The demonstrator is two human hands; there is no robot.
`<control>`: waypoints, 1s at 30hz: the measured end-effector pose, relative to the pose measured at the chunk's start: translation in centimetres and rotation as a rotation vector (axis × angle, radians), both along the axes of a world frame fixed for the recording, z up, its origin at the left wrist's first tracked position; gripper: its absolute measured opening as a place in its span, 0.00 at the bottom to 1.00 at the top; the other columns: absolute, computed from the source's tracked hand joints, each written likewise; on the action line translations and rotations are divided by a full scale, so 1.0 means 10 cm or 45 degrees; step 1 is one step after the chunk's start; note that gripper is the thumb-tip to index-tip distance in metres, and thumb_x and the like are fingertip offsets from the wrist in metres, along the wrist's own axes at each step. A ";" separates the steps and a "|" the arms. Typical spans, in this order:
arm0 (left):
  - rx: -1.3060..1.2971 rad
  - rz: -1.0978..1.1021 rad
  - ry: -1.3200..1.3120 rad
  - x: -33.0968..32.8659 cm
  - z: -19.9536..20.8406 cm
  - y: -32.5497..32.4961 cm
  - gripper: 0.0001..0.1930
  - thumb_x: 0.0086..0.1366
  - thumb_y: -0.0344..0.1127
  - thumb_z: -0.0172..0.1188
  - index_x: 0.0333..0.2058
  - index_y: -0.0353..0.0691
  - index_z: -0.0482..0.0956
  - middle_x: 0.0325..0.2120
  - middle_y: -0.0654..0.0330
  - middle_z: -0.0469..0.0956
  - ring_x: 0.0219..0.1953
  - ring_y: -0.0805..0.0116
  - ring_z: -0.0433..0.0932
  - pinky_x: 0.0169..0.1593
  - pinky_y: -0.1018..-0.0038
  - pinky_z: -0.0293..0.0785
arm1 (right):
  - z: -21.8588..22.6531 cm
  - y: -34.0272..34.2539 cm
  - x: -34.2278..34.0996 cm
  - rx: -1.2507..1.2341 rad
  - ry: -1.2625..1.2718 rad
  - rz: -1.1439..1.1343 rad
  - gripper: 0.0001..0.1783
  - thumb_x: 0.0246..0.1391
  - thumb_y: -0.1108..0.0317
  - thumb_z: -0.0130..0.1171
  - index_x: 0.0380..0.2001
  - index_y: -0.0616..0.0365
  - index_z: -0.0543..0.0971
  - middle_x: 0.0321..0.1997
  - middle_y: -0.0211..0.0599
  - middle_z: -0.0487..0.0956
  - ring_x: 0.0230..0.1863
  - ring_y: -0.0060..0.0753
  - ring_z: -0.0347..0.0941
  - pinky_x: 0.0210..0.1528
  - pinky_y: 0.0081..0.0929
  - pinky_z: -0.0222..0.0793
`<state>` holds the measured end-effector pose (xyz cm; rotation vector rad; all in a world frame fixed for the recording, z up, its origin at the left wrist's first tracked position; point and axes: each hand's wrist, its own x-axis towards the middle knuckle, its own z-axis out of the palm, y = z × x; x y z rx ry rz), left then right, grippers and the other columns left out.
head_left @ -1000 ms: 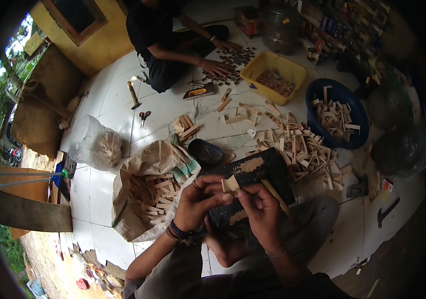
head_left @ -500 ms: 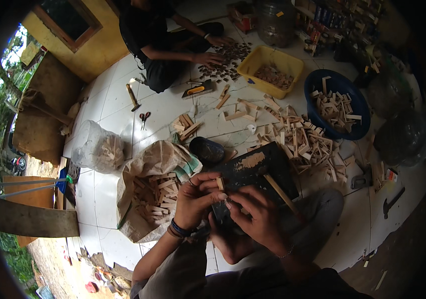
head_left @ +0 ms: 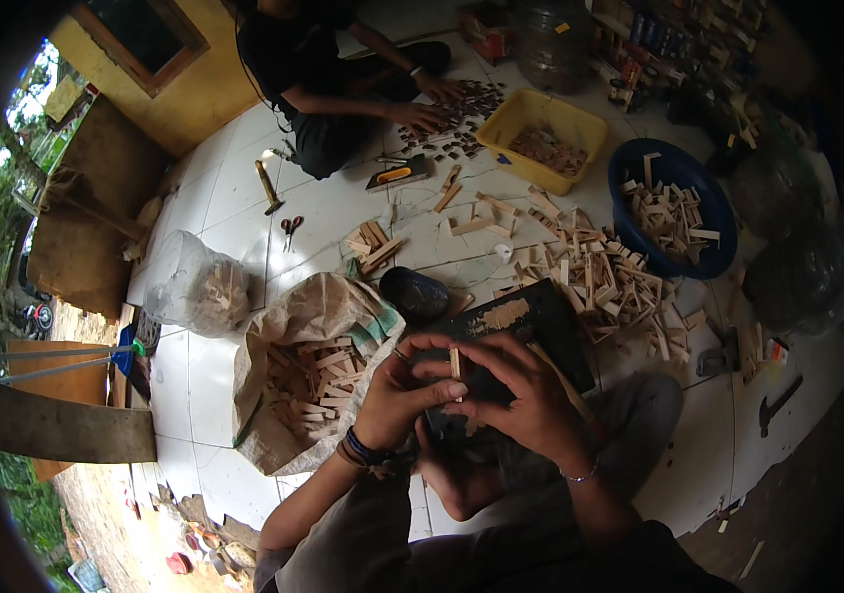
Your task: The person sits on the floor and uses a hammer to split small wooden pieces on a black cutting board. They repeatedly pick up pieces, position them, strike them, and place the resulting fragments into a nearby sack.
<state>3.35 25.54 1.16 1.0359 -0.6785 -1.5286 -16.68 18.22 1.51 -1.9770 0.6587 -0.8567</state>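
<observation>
Above my lap, a small pale wooden block (head_left: 457, 364) stands upright between my two hands. My left hand (head_left: 390, 403) pinches it from the left, with the thumb across its lower part. Curved around the other side, my right hand (head_left: 531, 400) has fingertips at the block's top and the thumb close to its lower end. Beneath the hands lies a black board (head_left: 550, 321) with a patch of sawdust. A wooden-handled tool (head_left: 560, 383) rests on that board, partly covered by my right hand. To the left, an open woven sack (head_left: 269, 341) contains many wooden pieces.
Loose wooden blocks (head_left: 605, 277) spread right of the board, near a blue basin (head_left: 728, 232) of similar pieces. A dark oval bowl (head_left: 412, 294) sits beyond the sack. A hammer (head_left: 780, 407) lies at right. Across from me, a person (head_left: 328, 99) handles small pieces near a yellow tub (head_left: 580, 173).
The block has moved slightly right and stands more upright. My right hand has risen and its fingers now reach the block's top. The tool on the board is more covered.
</observation>
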 end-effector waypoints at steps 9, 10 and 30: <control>0.042 -0.061 -0.163 -0.03 0.18 0.01 0.30 0.64 0.20 0.70 0.62 0.35 0.67 0.44 0.53 0.85 0.47 0.67 0.85 0.52 0.72 0.83 | -0.05 0.00 -0.05 -0.142 0.037 0.002 0.36 0.48 0.60 0.78 0.61 0.53 0.79 0.55 0.36 0.77 0.54 0.43 0.78 0.54 0.38 0.76; 0.043 -0.063 -0.152 -0.04 0.22 0.01 0.31 0.64 0.20 0.70 0.62 0.36 0.67 0.44 0.53 0.85 0.47 0.66 0.85 0.52 0.72 0.83 | -0.06 0.00 -0.04 -0.133 0.014 0.005 0.36 0.47 0.60 0.79 0.61 0.53 0.79 0.55 0.37 0.78 0.53 0.43 0.78 0.54 0.38 0.75; -0.145 0.281 -0.183 -0.07 0.24 0.01 0.29 0.62 0.19 0.71 0.59 0.35 0.70 0.34 0.62 0.87 0.41 0.75 0.84 0.50 0.77 0.79 | -0.12 0.33 0.04 0.623 -0.531 -0.119 0.26 0.57 0.60 0.75 0.55 0.58 0.79 0.55 0.35 0.79 0.54 0.28 0.76 0.47 0.24 0.71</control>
